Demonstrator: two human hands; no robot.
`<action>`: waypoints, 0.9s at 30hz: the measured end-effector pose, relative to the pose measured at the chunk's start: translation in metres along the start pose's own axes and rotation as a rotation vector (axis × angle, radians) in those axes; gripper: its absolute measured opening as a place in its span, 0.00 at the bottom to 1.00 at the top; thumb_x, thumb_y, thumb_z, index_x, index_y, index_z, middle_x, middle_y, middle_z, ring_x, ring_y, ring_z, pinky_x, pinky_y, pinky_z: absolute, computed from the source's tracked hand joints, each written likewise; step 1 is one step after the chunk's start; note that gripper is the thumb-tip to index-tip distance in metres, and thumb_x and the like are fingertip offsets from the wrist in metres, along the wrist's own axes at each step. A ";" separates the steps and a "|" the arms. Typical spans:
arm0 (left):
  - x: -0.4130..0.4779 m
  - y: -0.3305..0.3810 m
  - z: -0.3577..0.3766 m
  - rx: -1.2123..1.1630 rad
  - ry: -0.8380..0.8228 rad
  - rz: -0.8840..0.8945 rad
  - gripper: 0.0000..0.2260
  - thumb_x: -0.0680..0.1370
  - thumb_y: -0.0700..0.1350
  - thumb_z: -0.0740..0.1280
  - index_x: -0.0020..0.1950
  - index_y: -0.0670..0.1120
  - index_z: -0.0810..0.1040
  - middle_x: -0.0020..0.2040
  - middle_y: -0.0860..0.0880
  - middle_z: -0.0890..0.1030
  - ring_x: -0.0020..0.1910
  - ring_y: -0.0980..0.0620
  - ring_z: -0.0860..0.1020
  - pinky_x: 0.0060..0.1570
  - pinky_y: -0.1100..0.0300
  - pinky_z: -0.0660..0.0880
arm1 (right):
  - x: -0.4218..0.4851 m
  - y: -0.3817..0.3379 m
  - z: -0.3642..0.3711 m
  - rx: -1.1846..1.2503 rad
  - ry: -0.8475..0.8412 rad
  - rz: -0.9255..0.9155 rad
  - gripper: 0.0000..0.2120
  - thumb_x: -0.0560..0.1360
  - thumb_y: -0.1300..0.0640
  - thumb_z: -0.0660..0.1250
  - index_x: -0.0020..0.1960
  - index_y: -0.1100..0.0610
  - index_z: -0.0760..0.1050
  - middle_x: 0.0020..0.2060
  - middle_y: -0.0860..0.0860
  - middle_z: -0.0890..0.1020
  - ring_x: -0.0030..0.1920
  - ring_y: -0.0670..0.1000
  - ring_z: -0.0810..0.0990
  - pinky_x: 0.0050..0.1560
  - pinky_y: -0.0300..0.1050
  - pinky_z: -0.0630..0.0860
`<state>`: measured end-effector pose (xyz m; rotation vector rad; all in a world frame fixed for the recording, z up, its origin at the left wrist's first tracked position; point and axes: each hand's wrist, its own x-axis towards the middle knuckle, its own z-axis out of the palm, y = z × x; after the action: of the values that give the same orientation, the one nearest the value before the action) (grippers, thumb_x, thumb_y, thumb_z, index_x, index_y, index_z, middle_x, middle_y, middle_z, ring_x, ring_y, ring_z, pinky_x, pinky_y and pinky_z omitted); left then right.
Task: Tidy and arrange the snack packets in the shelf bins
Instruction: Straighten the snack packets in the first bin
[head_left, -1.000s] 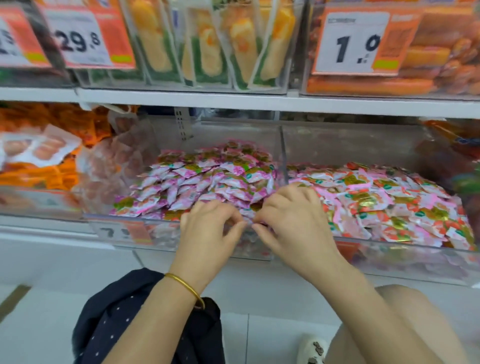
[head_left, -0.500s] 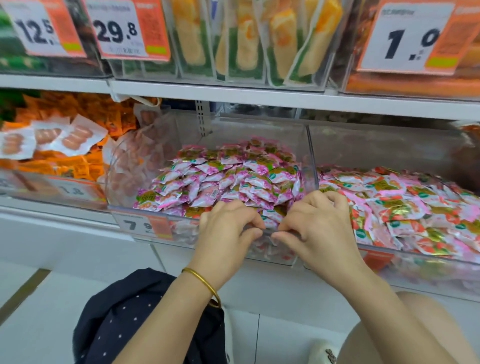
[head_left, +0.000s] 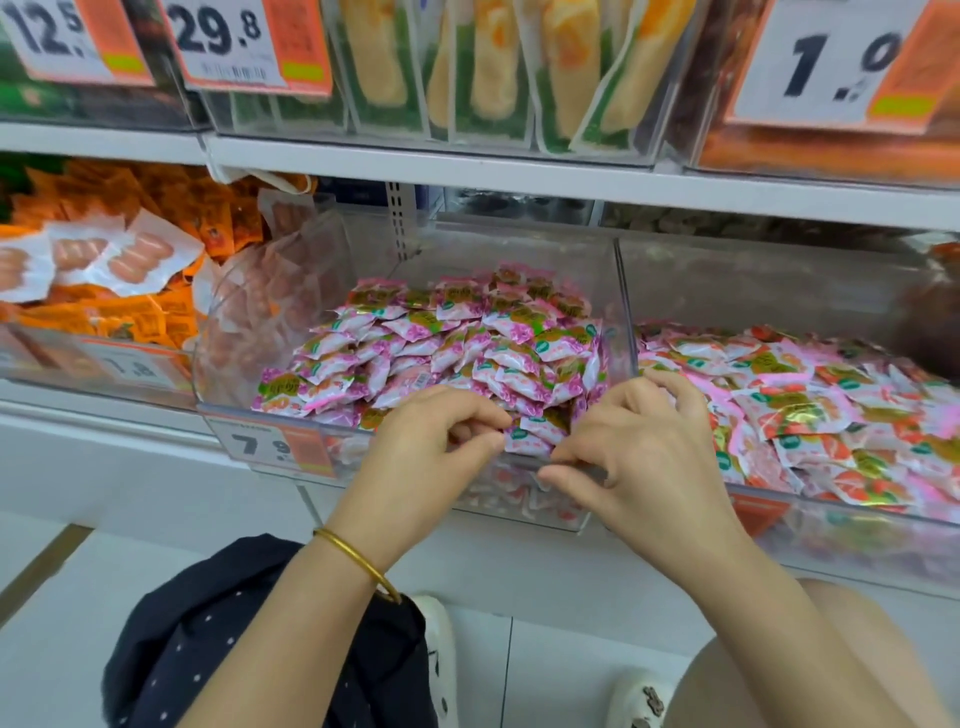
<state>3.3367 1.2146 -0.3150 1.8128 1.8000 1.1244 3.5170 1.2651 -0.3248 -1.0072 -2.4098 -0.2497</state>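
There, my left hand (head_left: 431, 449) and right hand (head_left: 641, 447) both had fingers curled, pinching one pink packet (head_left: 527, 441) between them, just past the bin (head_left: 337, 427) rim.

- Snack packets (head_left: 457, 338): glossy plastic film with shiny gold foil patches.
- Middle bin (head_left: 519, 249): clear, smooth, glossy plastic.
- Bracelet (head_left: 358, 561) on the left wrist: polished yellow metal.
- Price tag (head_left: 223, 36), far left: matt paper.
- Near cloth (head_left: 234, 649): dark, matt, dotted fabric.
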 end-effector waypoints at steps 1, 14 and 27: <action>0.001 0.001 -0.007 -0.014 0.048 -0.013 0.06 0.73 0.38 0.69 0.44 0.48 0.82 0.41 0.54 0.78 0.41 0.61 0.75 0.42 0.74 0.69 | 0.001 -0.001 -0.003 0.019 0.023 0.009 0.13 0.70 0.41 0.63 0.34 0.47 0.81 0.30 0.42 0.78 0.41 0.51 0.76 0.61 0.52 0.62; 0.113 -0.086 -0.048 0.623 -0.007 -0.292 0.21 0.80 0.53 0.54 0.73 0.50 0.62 0.75 0.45 0.59 0.74 0.43 0.54 0.71 0.45 0.55 | 0.184 -0.030 0.069 0.014 -0.455 0.187 0.18 0.80 0.52 0.54 0.69 0.53 0.66 0.65 0.56 0.72 0.65 0.61 0.69 0.62 0.54 0.69; 0.106 -0.079 -0.066 0.345 -0.413 -0.098 0.19 0.82 0.51 0.53 0.72 0.53 0.64 0.73 0.53 0.65 0.72 0.53 0.61 0.71 0.59 0.54 | 0.206 -0.015 0.049 -0.079 -0.932 0.047 0.18 0.82 0.53 0.52 0.69 0.49 0.69 0.68 0.50 0.72 0.66 0.54 0.71 0.65 0.47 0.68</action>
<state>3.2226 1.3074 -0.3010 1.9362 1.8775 0.3755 3.3653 1.3973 -0.2582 -1.4354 -3.1944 0.2020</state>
